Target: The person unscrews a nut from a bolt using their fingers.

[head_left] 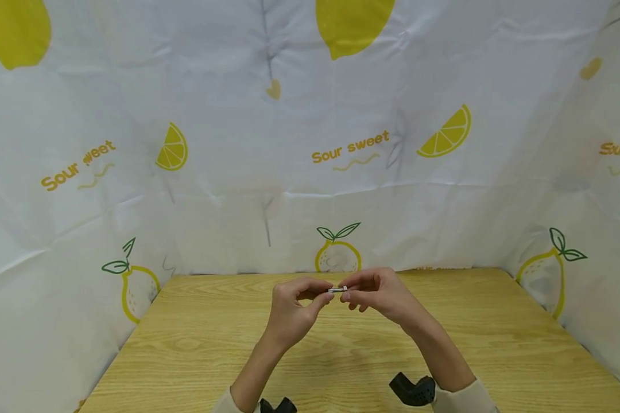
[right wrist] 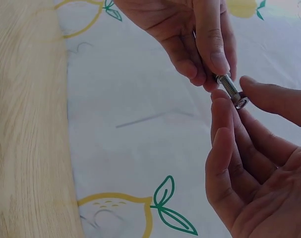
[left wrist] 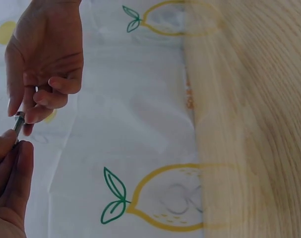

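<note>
A small silver threaded bolt [right wrist: 230, 88] is held between both hands above the table. My left hand [head_left: 294, 312] pinches one end of it between thumb and fingers. At the other end sits a wider, nut-like piece [right wrist: 241, 103], with the thumb and fingertips of my right hand [head_left: 384, 295] around it. The right wrist view shows threads between the two grips. From the left wrist view, the bolt [left wrist: 19, 123] points up toward the right hand [left wrist: 48, 54], whose remaining fingers are loosely curled. Fingers of the left hand [left wrist: 11, 188] cover its lower end.
Below the hands lies a wood-grain table [head_left: 186, 355]. A white sheet [head_left: 227, 143] printed with lemons and lettering hangs behind it and along both sides. Black devices [head_left: 413, 390] are at both wrists, near the light sleeves [head_left: 467, 397].
</note>
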Available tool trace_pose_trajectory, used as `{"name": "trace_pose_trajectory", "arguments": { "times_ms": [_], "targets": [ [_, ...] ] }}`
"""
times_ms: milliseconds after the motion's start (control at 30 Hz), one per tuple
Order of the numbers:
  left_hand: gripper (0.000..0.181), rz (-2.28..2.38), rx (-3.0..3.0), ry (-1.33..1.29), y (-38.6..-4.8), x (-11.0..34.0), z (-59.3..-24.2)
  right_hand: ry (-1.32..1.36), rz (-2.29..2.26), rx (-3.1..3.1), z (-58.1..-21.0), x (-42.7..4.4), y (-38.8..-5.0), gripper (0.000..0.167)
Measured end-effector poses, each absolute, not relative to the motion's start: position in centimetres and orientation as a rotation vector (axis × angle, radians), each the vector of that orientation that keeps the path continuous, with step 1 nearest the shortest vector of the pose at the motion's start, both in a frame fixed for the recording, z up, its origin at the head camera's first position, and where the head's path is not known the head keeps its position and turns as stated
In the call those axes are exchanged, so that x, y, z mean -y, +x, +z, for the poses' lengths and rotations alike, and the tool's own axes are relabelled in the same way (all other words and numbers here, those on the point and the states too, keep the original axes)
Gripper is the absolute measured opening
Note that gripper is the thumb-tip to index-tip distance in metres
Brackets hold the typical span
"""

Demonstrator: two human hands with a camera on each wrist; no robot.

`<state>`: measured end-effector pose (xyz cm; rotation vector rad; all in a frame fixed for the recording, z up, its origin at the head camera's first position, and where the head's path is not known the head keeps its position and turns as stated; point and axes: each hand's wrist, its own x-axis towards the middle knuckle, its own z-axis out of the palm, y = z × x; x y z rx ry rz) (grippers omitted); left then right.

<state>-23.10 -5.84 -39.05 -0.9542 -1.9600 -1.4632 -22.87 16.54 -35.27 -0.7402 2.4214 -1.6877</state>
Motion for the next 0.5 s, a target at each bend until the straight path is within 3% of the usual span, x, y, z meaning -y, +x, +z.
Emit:
{"name": "trace_pose_trajectory", "arguments": {
  "times_ms": [500],
  "targets": [
    [0.008, -1.419, 1.915, -0.972, -23.37, 5.73, -39.46, -0.764, -1.629, -2.433, -35.30, -16.61, -22.88, 0.027]
  ]
}}
